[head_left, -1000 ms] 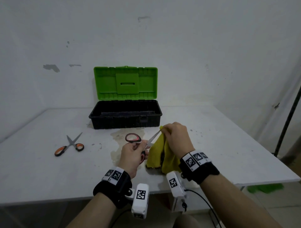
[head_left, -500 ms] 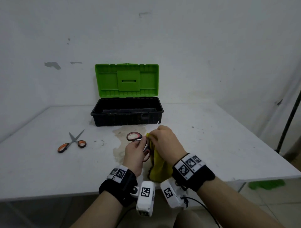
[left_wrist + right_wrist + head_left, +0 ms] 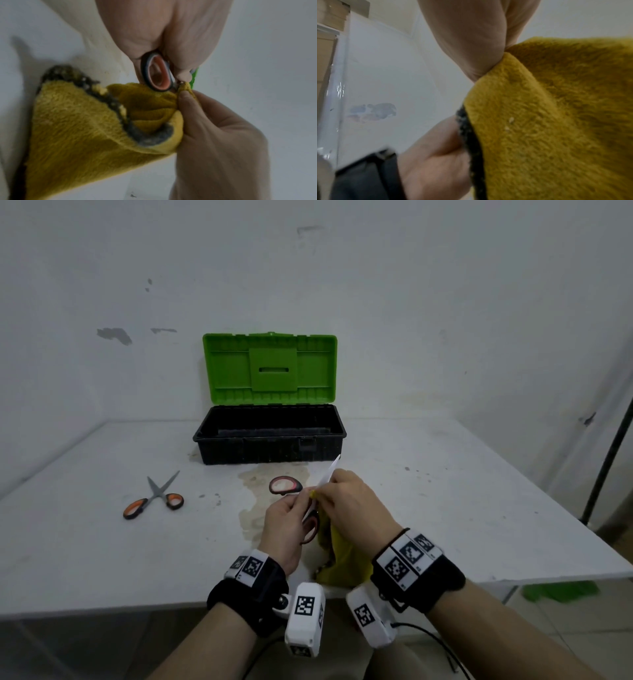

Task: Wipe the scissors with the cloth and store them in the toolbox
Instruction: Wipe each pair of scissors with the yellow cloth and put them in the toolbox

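Observation:
My left hand grips the red-handled scissors by the handles, above the table near its front edge. The blade tip pokes out past my right hand, pointing at the toolbox. That right hand pinches the yellow cloth around the blades close to the pivot; the cloth hangs down below both hands and fills the right wrist view. The black toolbox stands open at the back, its green lid upright. The part of its inside that shows is bare.
A second pair of scissors with orange handles lies on the white table to the left, blades slightly apart. A brownish stain marks the table in front of the toolbox. A dark pole stands at the right, past the table edge.
My right hand with the cloth slid back along the blades from the tip toward the pivot, baring the blade tip. Both hands shifted slightly nearer the table's front edge.

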